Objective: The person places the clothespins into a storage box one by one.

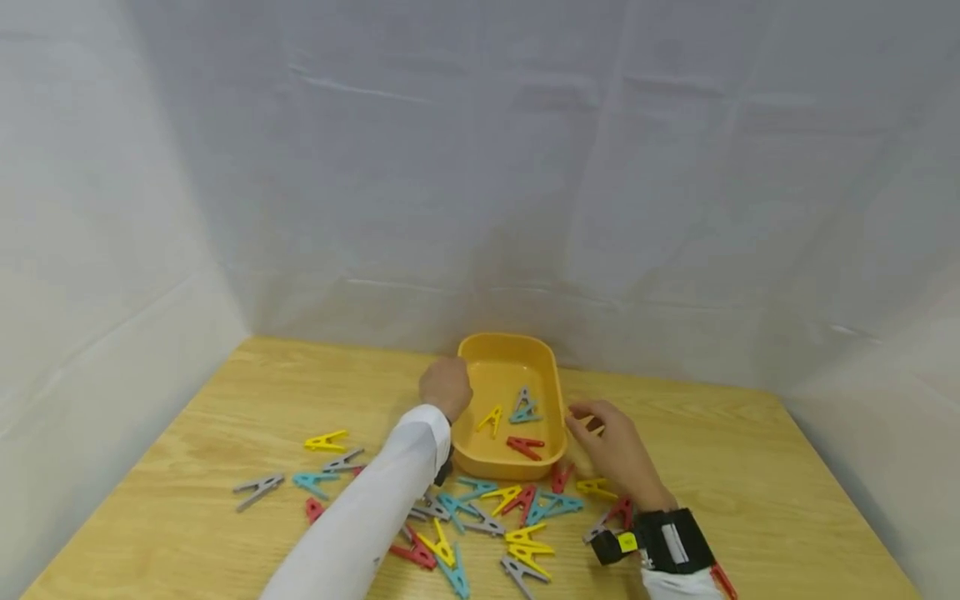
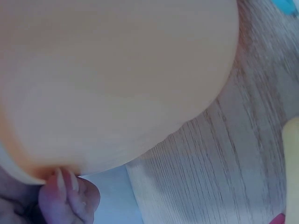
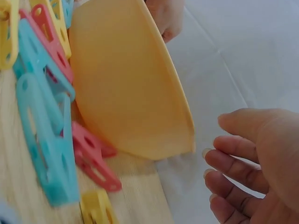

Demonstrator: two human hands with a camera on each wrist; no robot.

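The left hand holds the yellow tray by its nine-o'clock rim; in the left wrist view the fingertips curl under the tray's edge, so that grip is closed on the tray. The right hand hovers at the tray's three-o'clock side, fingers loosely spread — open, holding nothing, just beside the rim without touching it.

The tray stands on the bench at twelve o'clock from the pegs. Four pegs lie in it: a yellow one, a grey over a teal, and a red. As I judge it, the sorting has barely begun — most pegs are scattered on the bench at six o'clock, in a heap, with a few more at eight o'clock.

The left sleeve covers part of the heap. The left wrist view is mostly blurred tray wall, and the right wrist strap hides pegs beneath it.
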